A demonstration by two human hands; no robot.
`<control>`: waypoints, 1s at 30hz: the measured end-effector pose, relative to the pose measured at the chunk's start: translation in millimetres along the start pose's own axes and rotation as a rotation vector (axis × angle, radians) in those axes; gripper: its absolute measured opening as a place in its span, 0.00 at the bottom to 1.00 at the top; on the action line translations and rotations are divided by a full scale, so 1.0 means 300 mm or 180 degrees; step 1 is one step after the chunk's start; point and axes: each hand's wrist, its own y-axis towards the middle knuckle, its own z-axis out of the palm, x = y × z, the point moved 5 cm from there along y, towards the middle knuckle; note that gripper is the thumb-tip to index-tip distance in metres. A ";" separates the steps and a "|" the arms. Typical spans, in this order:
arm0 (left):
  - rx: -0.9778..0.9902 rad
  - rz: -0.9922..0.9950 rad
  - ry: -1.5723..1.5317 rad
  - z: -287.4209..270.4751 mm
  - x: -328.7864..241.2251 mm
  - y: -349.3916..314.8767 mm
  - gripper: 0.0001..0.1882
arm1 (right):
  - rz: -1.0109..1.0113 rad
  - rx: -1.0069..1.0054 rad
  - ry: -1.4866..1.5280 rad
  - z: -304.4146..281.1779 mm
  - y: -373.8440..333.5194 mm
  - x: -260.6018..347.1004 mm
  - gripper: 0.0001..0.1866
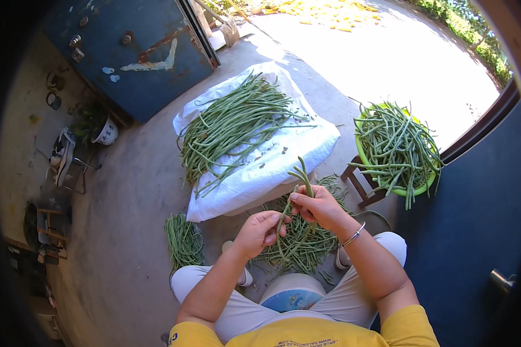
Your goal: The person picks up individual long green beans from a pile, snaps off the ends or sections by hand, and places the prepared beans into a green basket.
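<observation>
My right hand (318, 206), with a bangle on its wrist, is closed around a few long green beans (303, 173) that stick up past its thumb. Lower and to the left, my left hand (259, 232) pinches a single long green bean (284, 215) that slants between the two hands. Under both hands, a loose heap of bean pieces (300, 247) lies on the floor between my feet. Just beyond, a big bundle of whole long beans (237, 124) rests on a white sheet (295, 151) spread over a low surface.
To the right, a green basin (429, 179) heaped with beans sits on a dark stool (359, 180). Another bean bunch (184, 243) lies on the floor at the left. A bucket-like container (292, 289) is between my legs. Blue doors (145, 58) flank the sunlit yard.
</observation>
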 end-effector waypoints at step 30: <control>-0.0325 -0.0036 0.0390 -0.034 0.002 0.001 0.21 | 0.0042 -0.0167 0.0249 -0.025 -0.005 -0.001 0.09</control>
